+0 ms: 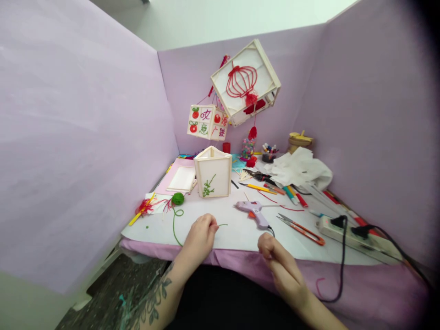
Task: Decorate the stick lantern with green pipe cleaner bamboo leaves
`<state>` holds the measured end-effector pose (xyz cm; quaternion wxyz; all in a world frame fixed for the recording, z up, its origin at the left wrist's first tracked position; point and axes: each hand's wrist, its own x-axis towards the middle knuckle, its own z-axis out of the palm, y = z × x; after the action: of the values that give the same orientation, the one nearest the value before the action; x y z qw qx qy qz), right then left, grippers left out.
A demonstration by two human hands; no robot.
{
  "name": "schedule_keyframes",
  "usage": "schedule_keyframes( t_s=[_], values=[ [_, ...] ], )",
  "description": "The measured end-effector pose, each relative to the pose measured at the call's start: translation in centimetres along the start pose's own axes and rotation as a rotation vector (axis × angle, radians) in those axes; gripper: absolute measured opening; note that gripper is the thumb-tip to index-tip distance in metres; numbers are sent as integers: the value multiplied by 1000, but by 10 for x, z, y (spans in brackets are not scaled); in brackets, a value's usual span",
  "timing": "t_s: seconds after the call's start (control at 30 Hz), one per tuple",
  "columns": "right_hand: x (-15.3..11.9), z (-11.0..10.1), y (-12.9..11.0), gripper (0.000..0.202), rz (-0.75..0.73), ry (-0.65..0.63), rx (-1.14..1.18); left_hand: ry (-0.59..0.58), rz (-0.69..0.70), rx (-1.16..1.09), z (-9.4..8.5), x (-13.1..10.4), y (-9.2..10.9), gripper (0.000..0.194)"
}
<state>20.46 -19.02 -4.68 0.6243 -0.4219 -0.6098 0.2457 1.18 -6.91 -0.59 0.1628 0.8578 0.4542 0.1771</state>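
My left hand (202, 233) is closed in a pinch on green yarn (222, 224), whose short end sticks out to the right of the fingers. The yarn also shows to the left of the hand, curling up to a green ball (178, 198). Near the table's front edge, my right hand (273, 254) is closed with fingers curled; whatever it may hold is hidden. A white three-sided lantern (220, 176) stands upright beyond my hands, with a green branch design on its front. Between it and my right hand lies a lilac glue gun (252, 211).
Orange-handled scissors (302, 229) lie right of the glue gun, near a power strip (357, 238) with black cables. Pens, pliers (257, 175) and crumpled white material (299, 169) sit farther back. Two decorated lanterns, one large (245, 82) and one small (207, 122), hang above the table.
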Motion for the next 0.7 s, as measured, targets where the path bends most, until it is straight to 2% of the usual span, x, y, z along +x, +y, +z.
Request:
schedule_keyframes(
  t_s=[0.17, 0.23, 0.3, 0.37, 0.47, 0.57, 0.7],
  values=[
    [10, -18, 0, 11, -22, 106, -155, 42, 79, -304, -2, -13, 12, 14],
    [19, -35, 2, 11, -1, 190, -367, 50, 77, -330, -1, -13, 13, 13],
    [28, -57, 8, 9, 38, 226, -733, 79, 82, -303, 2, -12, 13, 13],
    [32, -78, 18, 10, 136, 157, -1140, 125, 89, -249, 4, -12, 13, 13],
    [27, -100, 35, 19, 340, -36, -1464, 180, 80, -186, 7, -12, 10, 13],
    [17, -112, 49, 23, 464, -126, -1549, 191, 68, -193, 15, -8, 4, 12],
    [14, -125, 56, 21, 533, -134, -1398, 174, 61, -257, 29, 1, -8, 10]
  ],
)
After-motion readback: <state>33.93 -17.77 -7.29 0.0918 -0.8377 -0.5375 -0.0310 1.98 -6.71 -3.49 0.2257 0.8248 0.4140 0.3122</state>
